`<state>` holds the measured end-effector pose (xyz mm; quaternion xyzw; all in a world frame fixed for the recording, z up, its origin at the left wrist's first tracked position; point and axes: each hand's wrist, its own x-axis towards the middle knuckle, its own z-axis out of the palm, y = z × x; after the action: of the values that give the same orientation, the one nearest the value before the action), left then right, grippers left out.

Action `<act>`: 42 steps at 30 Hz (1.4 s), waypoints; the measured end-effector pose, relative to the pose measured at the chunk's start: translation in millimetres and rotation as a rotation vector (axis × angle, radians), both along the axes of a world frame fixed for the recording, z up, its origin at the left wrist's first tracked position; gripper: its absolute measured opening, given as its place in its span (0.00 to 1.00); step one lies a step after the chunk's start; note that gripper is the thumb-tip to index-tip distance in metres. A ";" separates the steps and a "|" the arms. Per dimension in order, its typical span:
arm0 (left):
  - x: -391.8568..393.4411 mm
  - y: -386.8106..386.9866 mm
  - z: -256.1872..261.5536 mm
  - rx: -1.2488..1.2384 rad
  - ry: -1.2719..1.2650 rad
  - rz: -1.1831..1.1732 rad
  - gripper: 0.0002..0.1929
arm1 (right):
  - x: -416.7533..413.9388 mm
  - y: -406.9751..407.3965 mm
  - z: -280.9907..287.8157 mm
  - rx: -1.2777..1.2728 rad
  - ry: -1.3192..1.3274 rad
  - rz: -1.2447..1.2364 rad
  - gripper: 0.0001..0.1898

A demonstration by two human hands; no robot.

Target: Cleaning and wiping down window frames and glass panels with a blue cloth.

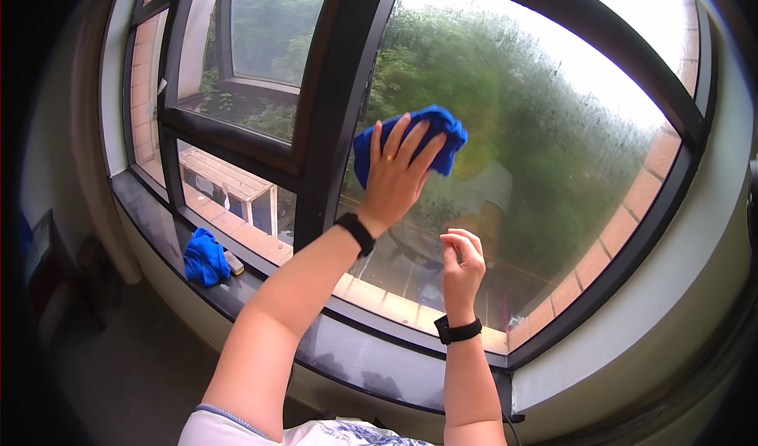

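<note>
My left hand [398, 176] presses a blue cloth [447, 132] flat against the large window pane [551, 185], near the dark upright of the frame. Its fingers are spread over the cloth, and there is a ring on one of them. Lower and to the right, my right hand [465, 262] is raised in front of the same pane with curled fingers, thumb close to the fingertips. Nothing shows in it. Both wrists wear black bands. Moisture or haze dulls the upper right of the pane, and a faint reflection of a person shows in the glass.
On the dark sill [367, 357] at left lies a second, crumpled blue cloth [205, 258] beside a small brush [234, 263]. Wet patches mark the sill. An opened window sash [260, 85] stands at upper left. Outside are a wooden bench [228, 173] and trees.
</note>
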<state>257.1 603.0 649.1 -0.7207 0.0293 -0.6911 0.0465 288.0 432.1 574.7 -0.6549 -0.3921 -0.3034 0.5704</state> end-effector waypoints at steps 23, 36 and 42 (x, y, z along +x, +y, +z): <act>-7.0 18.0 -7.3 -0.032 0.006 0.003 0.29 | -4.0 5.8 -0.4 0.018 -0.007 -0.034 0.06; -28.8 21.9 -178.4 -0.101 0.356 -0.075 0.31 | -7.5 10.1 1.2 0.012 -0.044 -0.080 0.07; -42.2 15.1 -163.1 -0.074 0.356 -0.098 0.35 | -17.5 13.3 -0.6 -0.029 -0.024 -0.039 0.08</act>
<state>214.9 618.0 486.0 -0.8305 0.0464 -0.5548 -0.0197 270.5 445.5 574.2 -0.6669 -0.3904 -0.3165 0.5501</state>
